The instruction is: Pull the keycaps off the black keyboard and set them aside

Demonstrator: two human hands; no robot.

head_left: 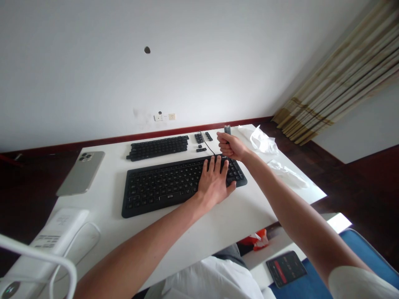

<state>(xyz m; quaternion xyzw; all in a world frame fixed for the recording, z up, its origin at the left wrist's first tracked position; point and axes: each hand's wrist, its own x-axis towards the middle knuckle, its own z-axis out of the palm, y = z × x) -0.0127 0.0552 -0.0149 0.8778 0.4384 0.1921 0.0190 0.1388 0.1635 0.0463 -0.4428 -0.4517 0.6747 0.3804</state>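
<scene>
A black keyboard [165,182] lies on the white table, with its keycaps off over much of the visible area and the switch places bare. My left hand [213,178] rests flat on its right part, fingers spread. Above the keyboard's back right corner, my right hand [231,146] is closed in a fist. A small grey tool with a light metal-looking end [227,129] sticks up from behind the fist; its lower part is hidden. Behind the keyboard lie rows of loose black keycaps [158,147], and smaller keycap groups [198,138] sit near the black cable [207,144].
At the left are a phone [82,172] and a white power strip [59,226] with a white cable. Crumpled white wrapping [263,140] lies at the table's right. Another phone [286,268] with a lit screen lies below the table's front edge, by a blue seat [321,274].
</scene>
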